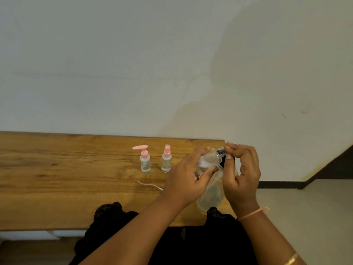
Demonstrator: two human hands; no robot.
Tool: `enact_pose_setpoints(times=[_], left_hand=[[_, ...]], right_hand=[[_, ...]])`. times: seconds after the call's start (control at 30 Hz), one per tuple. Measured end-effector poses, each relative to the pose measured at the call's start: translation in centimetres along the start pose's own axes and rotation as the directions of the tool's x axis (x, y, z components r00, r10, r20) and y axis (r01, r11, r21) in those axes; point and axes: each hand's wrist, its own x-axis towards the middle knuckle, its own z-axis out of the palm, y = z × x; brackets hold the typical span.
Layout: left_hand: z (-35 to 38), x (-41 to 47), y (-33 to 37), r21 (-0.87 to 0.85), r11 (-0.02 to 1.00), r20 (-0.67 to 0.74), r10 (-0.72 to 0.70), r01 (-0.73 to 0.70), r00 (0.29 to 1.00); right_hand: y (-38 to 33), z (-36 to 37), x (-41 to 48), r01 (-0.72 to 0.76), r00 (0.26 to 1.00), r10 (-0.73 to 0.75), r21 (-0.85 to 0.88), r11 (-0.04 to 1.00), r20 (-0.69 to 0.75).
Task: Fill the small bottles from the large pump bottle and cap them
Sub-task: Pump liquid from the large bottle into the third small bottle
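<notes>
Left hand [186, 176]: thumb and fingers curl around a small clear container [207, 162], holding it up above the table, to the right of the 2 standing small bottles. Something white shows inside it. I cannot tell if it has a cap.
Right hand [241, 175]: thumb and forefinger pinch the black-and-white labelled top of the large bottle [210, 196], and the other fingers are loosely curled.
Large bottle: clear. It stands at the near right end of the wooden table [57, 188], between my 2 hands, with its top touching the small clear container.
Pump-top small bottle [145, 161]: upright with its pink pump head on, left of centre and towards the far side.
Spray-top small bottle [166, 159]: upright with its pink cap on, just to the right of the pump-top one but apart from it.
White tube [150, 185]: thin, lying loose on the table nearer to me than the 2 small bottles.
</notes>
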Motion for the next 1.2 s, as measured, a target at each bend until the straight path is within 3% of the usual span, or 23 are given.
enact_pose_setpoints(times=[0.53,0.83,1.2], left_hand=[[0.0,-0.2,0.0,-0.027,1.000,-0.031,0.003,-0.004,1.000],[-0.3,0.1,0.1,-0.013,0.999,0.064,-0.042,0.043,0.997],[0.1,-0.1,0.0,-0.041,0.999,-0.024,0.004,-0.005,1.000]], right_hand=[[-0.9,-0.3,0.0,0.002,1.000,-0.002,-0.003,1.000,-0.008],[-0.1,-0.1,-0.2,-0.038,0.999,0.038,0.034,0.999,-0.010],[-0.8,0.1,0.1,-0.025,0.999,0.026,0.023,0.999,-0.024]])
